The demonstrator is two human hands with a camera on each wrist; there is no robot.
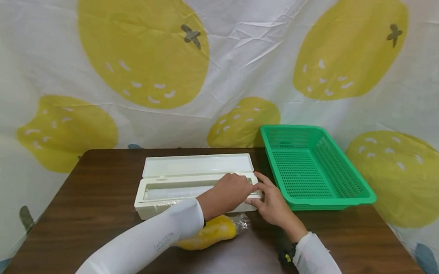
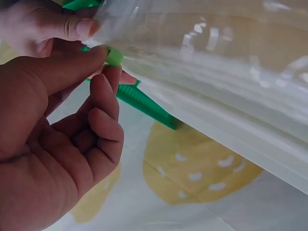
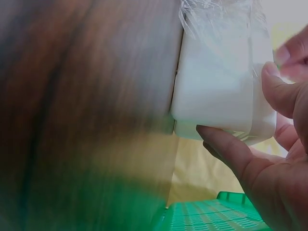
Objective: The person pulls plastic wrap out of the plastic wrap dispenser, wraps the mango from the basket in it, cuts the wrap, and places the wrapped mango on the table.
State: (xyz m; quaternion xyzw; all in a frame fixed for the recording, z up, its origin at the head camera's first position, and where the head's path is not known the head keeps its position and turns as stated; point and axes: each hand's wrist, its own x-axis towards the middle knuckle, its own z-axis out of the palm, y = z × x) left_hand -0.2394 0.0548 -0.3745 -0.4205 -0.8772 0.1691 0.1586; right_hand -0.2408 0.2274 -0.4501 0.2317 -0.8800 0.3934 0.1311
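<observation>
A white cling film dispenser box [image 1: 157, 211] lies on the table with its lid [image 1: 200, 165] tipped back and a pale roll [image 1: 176, 192] inside. At its right end my left hand [image 1: 229, 192] pinches a small light-green slider [image 2: 114, 57] between thumb and forefinger; the other fingers curl loosely. My right hand [image 1: 275, 205] grips the same end, thumb on the upper edge and fingers against the end wall, as the right wrist view shows. Clear film [image 2: 211, 43] hangs over the box's front. Close in front lies a yellow elongated fruit-like item [image 1: 215, 233] in clear wrap, partly hidden by the left forearm.
A green plastic basket [image 1: 304, 206] stands just right of the box, near the right hand. The brown table [image 1: 103, 197] ends at the back against a white cloth [image 1: 242, 44] printed with yellow fruit. A dark wristband [image 1: 287, 255] is at the right wrist.
</observation>
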